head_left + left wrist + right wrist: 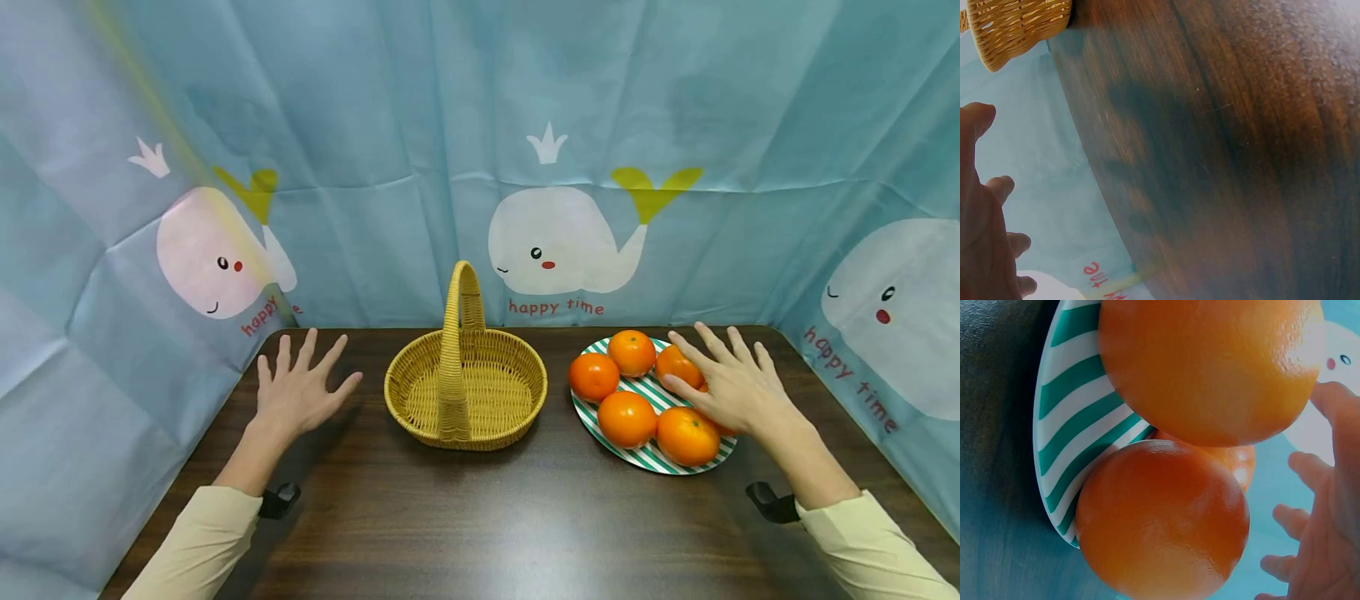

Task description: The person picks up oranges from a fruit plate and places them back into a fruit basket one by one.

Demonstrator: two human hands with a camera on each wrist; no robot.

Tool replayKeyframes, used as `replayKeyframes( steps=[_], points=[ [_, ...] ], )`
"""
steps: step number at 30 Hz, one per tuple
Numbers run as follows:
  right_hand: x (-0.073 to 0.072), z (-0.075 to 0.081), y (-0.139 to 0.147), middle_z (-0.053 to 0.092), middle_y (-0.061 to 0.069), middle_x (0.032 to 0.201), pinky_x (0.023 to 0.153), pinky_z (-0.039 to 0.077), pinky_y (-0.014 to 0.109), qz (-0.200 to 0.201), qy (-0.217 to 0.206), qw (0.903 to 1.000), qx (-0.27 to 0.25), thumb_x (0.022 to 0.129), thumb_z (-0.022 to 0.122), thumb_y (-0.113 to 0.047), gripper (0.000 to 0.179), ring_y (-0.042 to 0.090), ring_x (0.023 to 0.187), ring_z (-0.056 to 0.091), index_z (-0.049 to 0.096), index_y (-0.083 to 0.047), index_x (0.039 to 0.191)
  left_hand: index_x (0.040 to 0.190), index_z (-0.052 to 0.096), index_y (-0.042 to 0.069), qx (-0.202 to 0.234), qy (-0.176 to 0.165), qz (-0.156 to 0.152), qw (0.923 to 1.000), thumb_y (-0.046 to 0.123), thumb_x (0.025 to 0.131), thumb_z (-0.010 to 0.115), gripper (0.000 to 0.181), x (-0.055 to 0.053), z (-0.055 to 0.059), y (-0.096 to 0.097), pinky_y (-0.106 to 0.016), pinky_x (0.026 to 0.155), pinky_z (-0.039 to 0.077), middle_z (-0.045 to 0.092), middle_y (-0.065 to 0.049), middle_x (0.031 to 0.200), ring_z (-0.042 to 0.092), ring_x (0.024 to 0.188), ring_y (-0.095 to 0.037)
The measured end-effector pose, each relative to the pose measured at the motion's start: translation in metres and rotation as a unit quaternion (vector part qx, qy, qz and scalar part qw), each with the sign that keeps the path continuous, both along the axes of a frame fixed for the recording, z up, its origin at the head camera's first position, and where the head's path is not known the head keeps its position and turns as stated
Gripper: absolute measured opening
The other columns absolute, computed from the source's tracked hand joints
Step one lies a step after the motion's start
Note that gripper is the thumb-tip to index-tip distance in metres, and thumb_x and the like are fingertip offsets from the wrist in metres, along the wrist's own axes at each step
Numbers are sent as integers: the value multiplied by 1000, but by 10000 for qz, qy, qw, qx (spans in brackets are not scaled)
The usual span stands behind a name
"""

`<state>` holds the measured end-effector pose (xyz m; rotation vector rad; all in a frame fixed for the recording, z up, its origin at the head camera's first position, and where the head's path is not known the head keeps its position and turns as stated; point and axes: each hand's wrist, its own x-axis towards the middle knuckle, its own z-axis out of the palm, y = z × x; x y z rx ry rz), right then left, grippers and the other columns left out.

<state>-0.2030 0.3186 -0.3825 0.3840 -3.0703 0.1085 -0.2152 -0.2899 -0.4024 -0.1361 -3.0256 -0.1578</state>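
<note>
Holding nothing, our right hand [733,387], fingers spread, hovers over right side of green-and-white striped plate [642,387]. Oranges [627,420] lie on it, beneath hand and to its left, some partly hidden; we cannot tell if hand touches them. Our left hand [297,395], also holding nothing, fingers spread, hangs above dark wooden table [450,533], well apart from oranges, left of yellow wicker basket [501,402].
</note>
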Motion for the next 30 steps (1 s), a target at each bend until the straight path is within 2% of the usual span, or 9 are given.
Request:
replayKeyframes(
  steps=[11,14,17,19,22,24,27,29,30],
  points=[
    [4,4,0,18,25,163,106,4,78,87,16,9998,-194,100,49,-63,80,61,141,12,26,-19,163,163,26,20,187,-74,-37,9998,71,98,41,84,4,3,-5,-76,107,-5,11,-27,164,-2,145,-57],
    [4,8,1,20,26,162,106,5,78,212,78,9990,-388,101,53,-59,78,60,141,14,27,-18,163,162,28,16,492,-89,-208,9985,69,99,44,84,5,5,-6,-77,107,6,18,-30,161,10,143,-60],
    [3,13,5,26,29,158,104,13,79,488,287,9953,-790,102,58,-50,73,60,139,20,33,-13,160,159,31,9,1153,-138,-542,9918,58,102,51,78,5,8,-6,-75,105,22,30,-31,156,28,139,-57],
    [3,18,9,31,30,155,101,19,79,686,446,9891,-1225,102,62,-41,67,60,137,26,39,-9,156,157,34,5,1721,-177,-829,9814,47,104,56,71,5,9,-5,-72,101,33,39,-31,151,40,133,-54],
    [6,25,14,42,26,149,97,32,74,853,676,9759,-1890,100,68,-29,55,54,132,38,50,-7,148,153,39,4,2676,-307,-1203,9555,33,105,60,60,7,9,-1,-67,98,41,49,-29,144,50,127,-50],
    [8,28,19,49,22,144,104,40,55,901,759,9666,-2277,100,69,-22,48,48,127,46,54,-7,144,150,44,4,3183,-366,-1460,9360,26,104,62,54,7,8,2,-64,96,44,52,-28,141,52,125,-48],
    [13,30,25,59,9,133,93,45,22,756,793,9549,-2760,100,68,-16,39,28,115,60,60,-9,138,148,47,4,3716,-561,-1724,9105,21,104,63,50,8,3,7,-58,93,49,52,-27,141,53,125,-46],
    [15,29,30,62,-1,128,85,41,8,678,717,9459,-3090,101,66,-14,35,15,108,63,63,-9,136,148,46,3,3944,-745,-1806,8979,20,104,63,50,9,-1,11,-56,90,52,50,-26,143,54,125,-45],
    [16,29,32,63,-6,126,83,42,7,606,662,9416,-3244,102,64,-13,33,9,105,63,64,-10,135,149,46,3,4010,-818,-1823,8940,20,104,63,51,8,-3,13,-54,89,53,49,-26,143,54,125,-45]
  ],
)
